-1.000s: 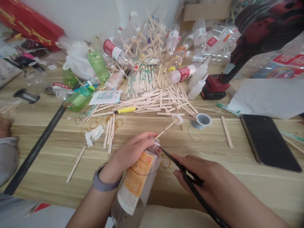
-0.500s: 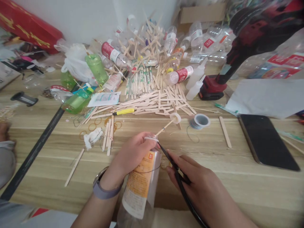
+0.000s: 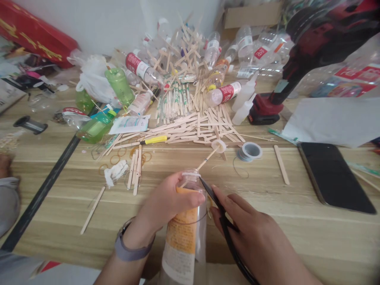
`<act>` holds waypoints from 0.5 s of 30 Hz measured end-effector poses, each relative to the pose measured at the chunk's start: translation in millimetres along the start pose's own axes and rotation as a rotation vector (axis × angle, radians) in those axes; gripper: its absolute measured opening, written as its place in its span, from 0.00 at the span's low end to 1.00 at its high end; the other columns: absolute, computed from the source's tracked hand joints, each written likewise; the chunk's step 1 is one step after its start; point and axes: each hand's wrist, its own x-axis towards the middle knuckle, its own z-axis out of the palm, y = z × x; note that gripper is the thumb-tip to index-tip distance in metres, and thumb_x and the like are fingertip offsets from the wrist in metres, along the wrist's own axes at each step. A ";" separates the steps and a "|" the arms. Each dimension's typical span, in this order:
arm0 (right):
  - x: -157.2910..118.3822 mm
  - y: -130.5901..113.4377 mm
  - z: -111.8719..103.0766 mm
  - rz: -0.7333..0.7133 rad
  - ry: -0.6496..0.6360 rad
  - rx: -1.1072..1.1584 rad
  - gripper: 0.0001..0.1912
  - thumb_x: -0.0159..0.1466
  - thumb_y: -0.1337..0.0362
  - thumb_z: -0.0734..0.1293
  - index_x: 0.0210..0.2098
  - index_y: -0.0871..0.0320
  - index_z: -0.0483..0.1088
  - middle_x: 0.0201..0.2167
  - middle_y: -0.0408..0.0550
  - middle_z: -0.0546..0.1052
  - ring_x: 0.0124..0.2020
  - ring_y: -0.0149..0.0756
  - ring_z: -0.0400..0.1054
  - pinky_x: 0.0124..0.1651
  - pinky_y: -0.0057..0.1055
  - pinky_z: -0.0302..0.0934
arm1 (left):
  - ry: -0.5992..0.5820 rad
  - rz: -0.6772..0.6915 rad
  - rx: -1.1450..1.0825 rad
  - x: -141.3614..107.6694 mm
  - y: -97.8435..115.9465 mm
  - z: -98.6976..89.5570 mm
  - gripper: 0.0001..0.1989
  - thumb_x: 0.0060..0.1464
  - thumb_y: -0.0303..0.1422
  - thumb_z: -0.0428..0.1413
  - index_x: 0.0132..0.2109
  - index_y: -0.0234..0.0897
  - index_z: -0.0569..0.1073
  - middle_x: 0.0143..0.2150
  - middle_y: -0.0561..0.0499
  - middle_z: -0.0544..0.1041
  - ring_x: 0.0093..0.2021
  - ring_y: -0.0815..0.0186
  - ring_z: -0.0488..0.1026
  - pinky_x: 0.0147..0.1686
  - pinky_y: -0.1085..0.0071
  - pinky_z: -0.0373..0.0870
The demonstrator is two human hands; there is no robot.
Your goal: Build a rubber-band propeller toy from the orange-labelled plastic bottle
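As the left fingers (image 3: 192,200) curl round the bottle (image 3: 181,237) below its neck and the right fingers (image 3: 225,202) grip a black tool (image 3: 217,202), a capped stick (image 3: 207,158) already stands beyond them at the bottle's mouth — work on the white band (image 3: 191,174) just ahead seems unfinished.

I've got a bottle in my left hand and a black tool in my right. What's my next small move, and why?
I'd probably work the tip of the black tool against the white ring: your right hand has it at the ring's right edge, and your left hand grips the clear bottle just below.
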 end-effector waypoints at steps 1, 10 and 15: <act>-0.6 0.1 -0.4 0.000 -0.003 -0.001 0.23 0.67 0.69 0.57 0.60 0.57 0.65 0.33 0.50 0.79 0.22 0.33 0.74 0.22 0.27 0.69 | 0.001 -0.003 0.019 -0.4 0.0 0.5 0.19 0.46 0.38 0.63 0.47 0.40 0.75 0.44 0.52 0.81 0.44 0.60 0.76 0.43 0.69 0.70; 1.6 -1.4 0.0 0.044 -0.008 0.088 0.23 0.66 0.70 0.57 0.59 0.54 0.66 0.34 0.49 0.80 0.26 0.36 0.76 0.26 0.28 0.72 | 0.022 0.038 0.085 -3.8 1.4 7.6 0.18 0.47 0.38 0.61 0.47 0.40 0.74 0.44 0.52 0.80 0.45 0.58 0.75 0.46 0.66 0.69; -2.8 0.2 3.5 0.000 0.030 0.013 0.24 0.66 0.72 0.56 0.60 0.58 0.64 0.34 0.49 0.80 0.22 0.36 0.75 0.25 0.30 0.72 | 0.026 0.056 0.143 -5.0 1.9 7.4 0.19 0.46 0.38 0.61 0.47 0.40 0.74 0.44 0.51 0.80 0.46 0.56 0.74 0.46 0.65 0.69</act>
